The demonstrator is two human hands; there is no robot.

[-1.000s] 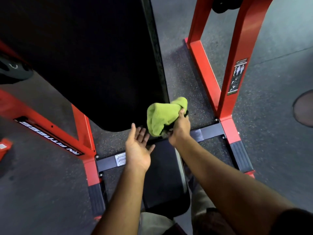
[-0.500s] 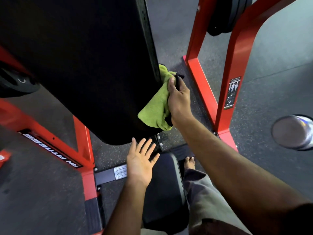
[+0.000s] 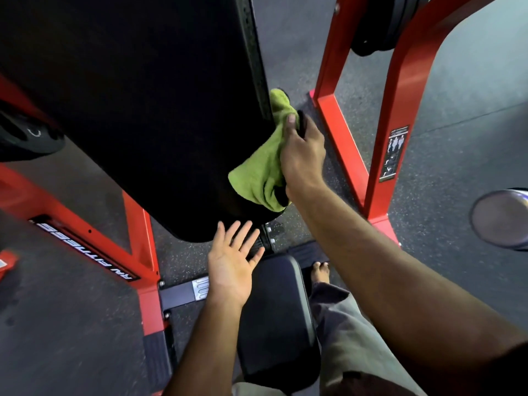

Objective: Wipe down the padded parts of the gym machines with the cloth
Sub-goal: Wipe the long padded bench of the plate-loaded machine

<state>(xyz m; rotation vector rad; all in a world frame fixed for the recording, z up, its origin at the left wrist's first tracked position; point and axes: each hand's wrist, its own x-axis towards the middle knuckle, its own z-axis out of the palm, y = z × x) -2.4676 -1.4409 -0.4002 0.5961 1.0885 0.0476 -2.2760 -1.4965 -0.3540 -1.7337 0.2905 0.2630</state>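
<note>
Your right hand [image 3: 303, 155] grips the green cloth [image 3: 261, 170] against the right edge of the black back pad [image 3: 137, 110]. Keep the cloth flat and sweep along that edge, overlapping strokes. Your left hand [image 3: 231, 267] hovers open, fingers spread, near the pad's lower end.

R hand [image 3: 303, 155] reaches fwd, arm extended from lower right, back of hand up, thumb laid along the top, fingers wrapped over what it grips & pressing sideways to the left. L hand [image 3: 231, 264] sits lower, palm up/facing fwd, fingers straight & spread, holding nothing, forearm coming up from the bottom centre. Both forearms bare. Hands apart, L below R.
</note>
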